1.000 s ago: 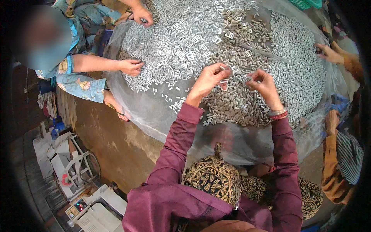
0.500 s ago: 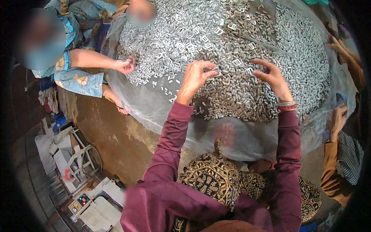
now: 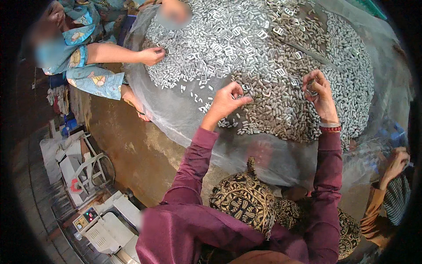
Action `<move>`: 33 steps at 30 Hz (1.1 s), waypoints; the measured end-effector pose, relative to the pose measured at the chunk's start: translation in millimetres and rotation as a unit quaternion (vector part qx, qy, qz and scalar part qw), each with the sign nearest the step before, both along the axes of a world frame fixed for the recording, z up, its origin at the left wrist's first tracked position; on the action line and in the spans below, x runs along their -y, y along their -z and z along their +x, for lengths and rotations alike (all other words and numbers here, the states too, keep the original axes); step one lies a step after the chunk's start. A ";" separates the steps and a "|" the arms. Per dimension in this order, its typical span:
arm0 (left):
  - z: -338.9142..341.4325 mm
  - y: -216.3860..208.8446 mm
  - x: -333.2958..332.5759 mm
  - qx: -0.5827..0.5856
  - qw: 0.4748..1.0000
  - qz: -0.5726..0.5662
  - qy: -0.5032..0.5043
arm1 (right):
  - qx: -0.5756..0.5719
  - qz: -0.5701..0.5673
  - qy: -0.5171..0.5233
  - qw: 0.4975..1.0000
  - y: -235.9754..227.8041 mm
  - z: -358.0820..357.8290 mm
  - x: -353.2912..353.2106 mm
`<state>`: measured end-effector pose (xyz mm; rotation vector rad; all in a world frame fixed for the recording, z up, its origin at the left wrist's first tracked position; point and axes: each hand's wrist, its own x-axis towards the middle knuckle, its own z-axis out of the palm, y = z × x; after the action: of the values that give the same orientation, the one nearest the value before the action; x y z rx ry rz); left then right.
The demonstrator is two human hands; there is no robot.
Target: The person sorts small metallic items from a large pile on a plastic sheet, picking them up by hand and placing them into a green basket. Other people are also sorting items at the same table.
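Centre frame: left hand (image 3: pixel 225 104) half-curled, hold unclear. Right of centre: small grey piece (image 3: pixel 312 92) held by curled right hand (image 3: pixel 324 97).

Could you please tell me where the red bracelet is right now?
In the head view, right of centre, the red bracelet is worn between the person's right hand and the maroon sleeve.

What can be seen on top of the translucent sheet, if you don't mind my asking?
On the translucent sheet lie heaps of small grey pieces and scattered pale buckles. Whatever lies deeper inside the heaps is covered.
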<state>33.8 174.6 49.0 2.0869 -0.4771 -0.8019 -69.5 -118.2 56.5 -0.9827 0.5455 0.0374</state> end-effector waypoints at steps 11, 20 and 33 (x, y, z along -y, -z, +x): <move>3.9 6.6 18.3 0.144 0.989 -0.005 -0.028 | -0.056 -0.601 -0.099 0.791 47.8 8.1 -22.8; 38.2 -4.7 -6.7 -0.170 0.940 -0.219 -0.199 | 0.082 0.096 0.017 0.992 -1.6 -5.4 -16.9; 20.8 54.2 -1.4 0.188 0.972 0.135 -0.039 | 0.065 -0.629 -0.219 0.743 27.9 11.1 -81.6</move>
<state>54.6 176.0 -5.2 2.5101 -0.5039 -0.4415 -58.4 -36.6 28.6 -2.4269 0.1195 0.0134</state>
